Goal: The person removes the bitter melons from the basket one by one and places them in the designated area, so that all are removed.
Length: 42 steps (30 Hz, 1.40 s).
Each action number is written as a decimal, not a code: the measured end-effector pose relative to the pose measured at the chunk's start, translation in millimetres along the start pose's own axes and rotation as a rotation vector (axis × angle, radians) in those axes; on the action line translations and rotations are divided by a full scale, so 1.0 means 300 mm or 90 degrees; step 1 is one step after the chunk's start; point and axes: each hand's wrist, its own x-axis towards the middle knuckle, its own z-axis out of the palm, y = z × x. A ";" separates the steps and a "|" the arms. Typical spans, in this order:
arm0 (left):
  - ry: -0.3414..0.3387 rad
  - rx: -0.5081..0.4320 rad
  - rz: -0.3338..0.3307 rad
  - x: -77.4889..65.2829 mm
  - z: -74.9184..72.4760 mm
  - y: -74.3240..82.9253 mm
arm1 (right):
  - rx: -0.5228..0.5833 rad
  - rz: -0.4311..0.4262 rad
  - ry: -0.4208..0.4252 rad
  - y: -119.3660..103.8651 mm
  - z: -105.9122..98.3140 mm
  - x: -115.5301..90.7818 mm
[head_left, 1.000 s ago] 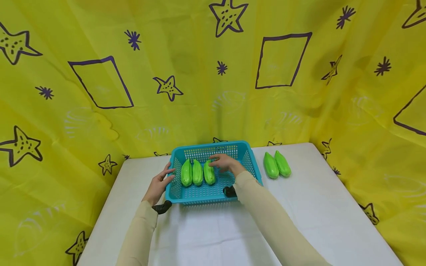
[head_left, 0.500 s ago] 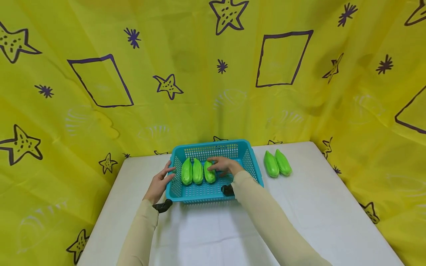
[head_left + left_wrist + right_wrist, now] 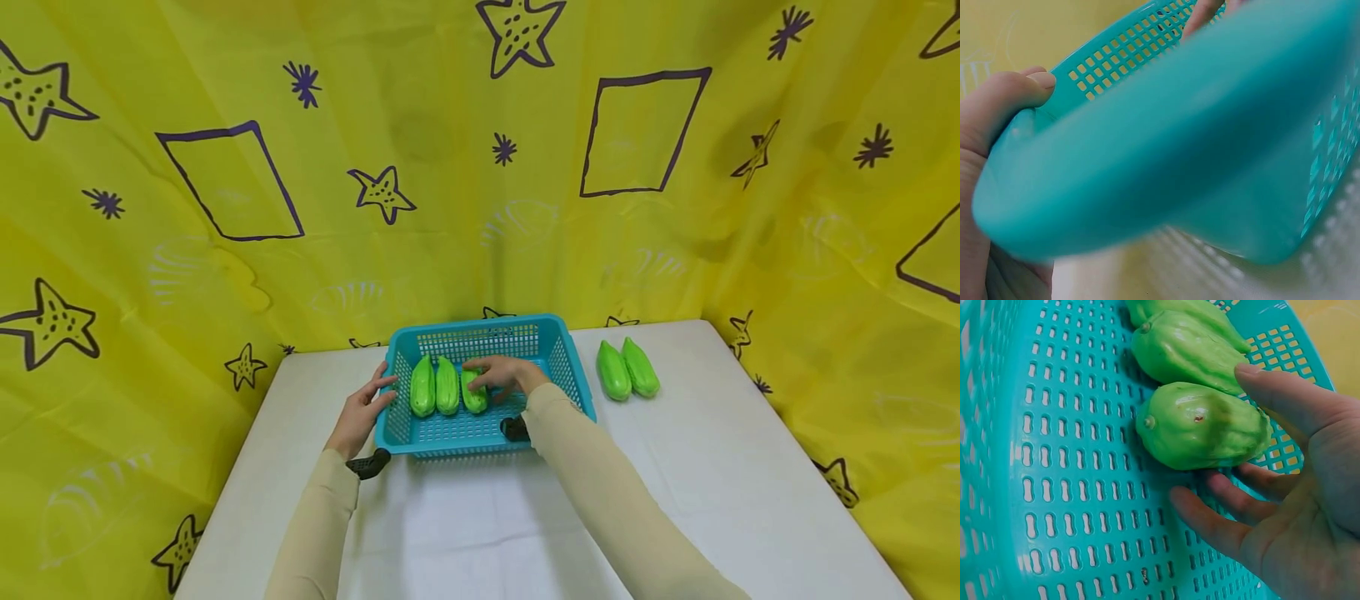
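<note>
Three bright green, ridged, gourd-shaped vegetables lie side by side in a blue-green plastic basket [image 3: 457, 447]: a left one [image 3: 422, 392], a middle one [image 3: 447, 390] and a right one [image 3: 474, 400]. My right hand [image 3: 501, 372] is over the right one. In the right wrist view its thumb and loosely spread fingers lie on opposite sides of that green gourd [image 3: 1194, 434], without closing firmly round it. My left hand [image 3: 358, 418] grips the basket's left edge; in the left wrist view the thumb [image 3: 1032, 90] hooks over the rim. The left fingers are mostly hidden there.
Two more green gourds [image 3: 628, 369] lie together on the white table [image 3: 697, 467], right of the basket. A yellow patterned curtain [image 3: 442, 250] stands behind the table and at both sides. Black wrist devices [image 3: 367, 464] are worn on both arms.
My right hand has shifted slightly, its fingers lower beside the right gourd. My left hand stays on the basket edge. The gourds keep their places, and the head view shifts a little.
</note>
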 end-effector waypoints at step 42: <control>-0.001 0.014 0.003 0.001 -0.004 -0.001 | -0.056 -0.002 0.047 0.037 -0.095 -0.023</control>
